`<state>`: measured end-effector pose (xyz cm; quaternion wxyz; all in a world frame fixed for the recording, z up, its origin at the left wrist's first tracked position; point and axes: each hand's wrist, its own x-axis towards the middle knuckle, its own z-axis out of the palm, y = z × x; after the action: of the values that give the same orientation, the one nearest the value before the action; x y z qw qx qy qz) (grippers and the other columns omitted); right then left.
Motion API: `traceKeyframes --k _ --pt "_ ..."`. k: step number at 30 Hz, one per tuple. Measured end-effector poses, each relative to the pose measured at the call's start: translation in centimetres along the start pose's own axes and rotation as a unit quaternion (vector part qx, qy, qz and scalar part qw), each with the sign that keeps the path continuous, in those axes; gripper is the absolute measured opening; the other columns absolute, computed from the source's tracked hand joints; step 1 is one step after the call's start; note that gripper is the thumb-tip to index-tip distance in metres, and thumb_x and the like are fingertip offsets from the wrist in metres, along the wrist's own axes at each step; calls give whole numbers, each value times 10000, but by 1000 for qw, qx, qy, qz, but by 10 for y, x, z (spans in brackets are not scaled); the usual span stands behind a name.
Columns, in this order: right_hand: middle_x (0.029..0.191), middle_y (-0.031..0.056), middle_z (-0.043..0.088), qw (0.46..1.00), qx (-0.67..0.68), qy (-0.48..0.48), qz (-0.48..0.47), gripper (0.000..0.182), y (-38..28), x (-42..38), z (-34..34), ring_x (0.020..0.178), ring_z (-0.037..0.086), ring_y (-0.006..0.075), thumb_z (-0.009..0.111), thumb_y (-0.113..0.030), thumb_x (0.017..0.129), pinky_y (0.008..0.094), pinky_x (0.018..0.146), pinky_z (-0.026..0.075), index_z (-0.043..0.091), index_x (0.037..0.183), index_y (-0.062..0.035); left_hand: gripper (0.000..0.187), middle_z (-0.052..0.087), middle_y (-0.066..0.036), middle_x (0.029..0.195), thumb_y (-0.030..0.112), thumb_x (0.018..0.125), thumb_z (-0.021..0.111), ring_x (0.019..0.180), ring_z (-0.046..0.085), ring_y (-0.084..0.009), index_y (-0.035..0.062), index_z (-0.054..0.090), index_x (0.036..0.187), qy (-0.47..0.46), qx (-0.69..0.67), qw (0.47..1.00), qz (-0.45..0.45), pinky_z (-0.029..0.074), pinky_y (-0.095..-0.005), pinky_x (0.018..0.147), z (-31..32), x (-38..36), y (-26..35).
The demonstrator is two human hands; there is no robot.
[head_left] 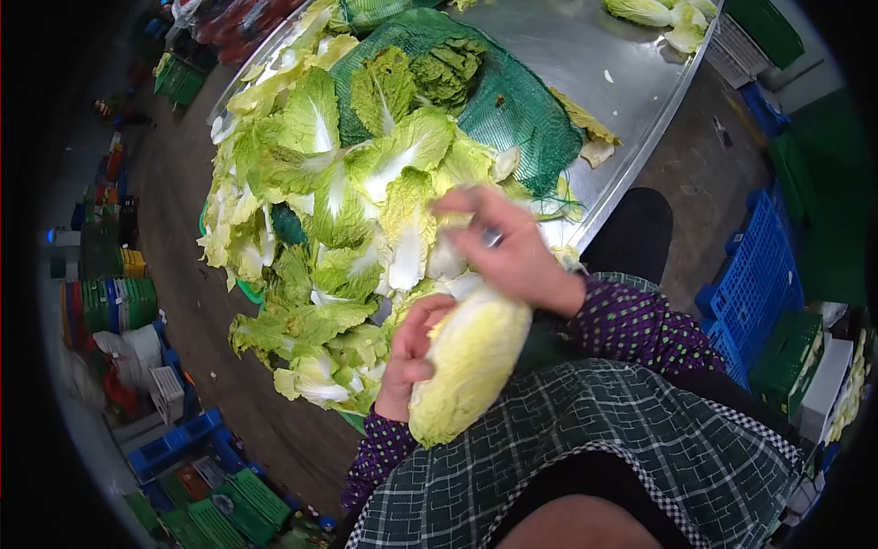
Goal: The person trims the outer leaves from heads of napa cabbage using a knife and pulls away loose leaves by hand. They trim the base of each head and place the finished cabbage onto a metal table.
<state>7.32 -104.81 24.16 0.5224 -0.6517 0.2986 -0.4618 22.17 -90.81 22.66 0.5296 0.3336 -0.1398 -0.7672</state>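
Note:
My left hand [410, 358] is wrapped round the side of a trimmed napa cabbage [474, 361], pale yellow with a white base. The cabbage is tilted over my lap, its leafy end toward me. Just above its white end is my right hand [514, 245], smeared by motion, with a small shiny metal piece [492, 238] at its fingers. I cannot tell whether the right fingers grip anything. Loose cabbage leaves [334, 197], green and yellow with white ribs, lie in a heap beyond both hands.
A green mesh bag [512, 114] lies on the metal table [631, 114] among leaves. More cabbages [654, 14] sit at its far right. A blue plastic pallet [754, 274] stands on the right, and stacked crates [114, 302] line the left. My checked apron [585, 412] covers my lap.

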Motion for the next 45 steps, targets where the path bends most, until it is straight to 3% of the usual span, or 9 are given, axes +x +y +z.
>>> traceKeyframes --k 9,20,28,32,35,41,43,44,45 --pt "897 42 620 967 -206 -97 -112 340 5 -10 -20 673 620 245 625 -45 751 332 542 489 639 1084 -116 1012 487 -267 1261 197 488 721 1093 560 -351 -108 282 1347 25 -145 979 144 453 -422 969 13 14 10" --pt "876 93 554 876 -372 -268 -150 490 -34 -4 -44 537 589 253 662 -95 681 366 476 484 573 1163 -88 901 583 -203 1153 175 472 807 1046 594 -284 -136 443 1235 116 113 970 179 438 -384 964 14 -9 14" --pt "788 166 642 787 -455 -405 94 428 60 -1 -81 639 622 295 597 -40 705 379 552 506 624 1132 -46 899 596 -188 1133 233 463 817 1021 609 -281 -110 464 1215 102 126 963 214 464 -379 942 11 -24 13" --pt "863 98 672 971 -84 -204 98 428 37 -22 -63 740 637 191 641 -274 853 318 659 505 574 1204 -39 805 589 -173 1139 224 574 767 1012 609 -274 -92 447 1243 224 180 939 189 482 -373 915 24 5 16" --pt "1017 85 618 913 121 -183 343 627 23 -30 -68 953 578 133 663 -351 838 267 812 465 413 1329 -52 760 533 -199 1230 212 665 716 1121 552 -294 -80 414 1298 119 209 944 225 445 -385 960 44 47 -2" --pt "1225 106 581 682 666 39 301 444 76 -74 -120 1088 585 216 502 -268 953 369 976 449 450 1315 -16 530 573 -195 1176 169 778 700 1073 576 -257 -61 502 1213 145 282 936 153 478 -366 905 5 77 -8" --pt "1305 90 527 812 432 243 308 472 61 -42 -146 1176 522 226 470 -342 964 391 1024 403 435 1345 -65 496 604 -173 1112 130 755 732 1023 592 -230 -40 537 1177 176 388 899 97 482 -339 884 -17 89 -23" --pt "1337 93 491 898 384 175 125 491 75 -7 -181 1206 492 234 437 -367 973 402 1033 390 405 1366 -74 506 618 -143 1052 151 723 770 977 601 -217 -26 559 1148 153 431 880 131 484 -330 867 -13 98 -31" --pt "1342 110 474 819 551 119 108 586 31 29 -205 1243 451 238 445 -463 945 382 1043 375 386 1375 -68 543 605 -143 1062 153 704 791 1000 585 -235 -32 544 1151 95 535 820 177 474 -360 882 1 109 -37"
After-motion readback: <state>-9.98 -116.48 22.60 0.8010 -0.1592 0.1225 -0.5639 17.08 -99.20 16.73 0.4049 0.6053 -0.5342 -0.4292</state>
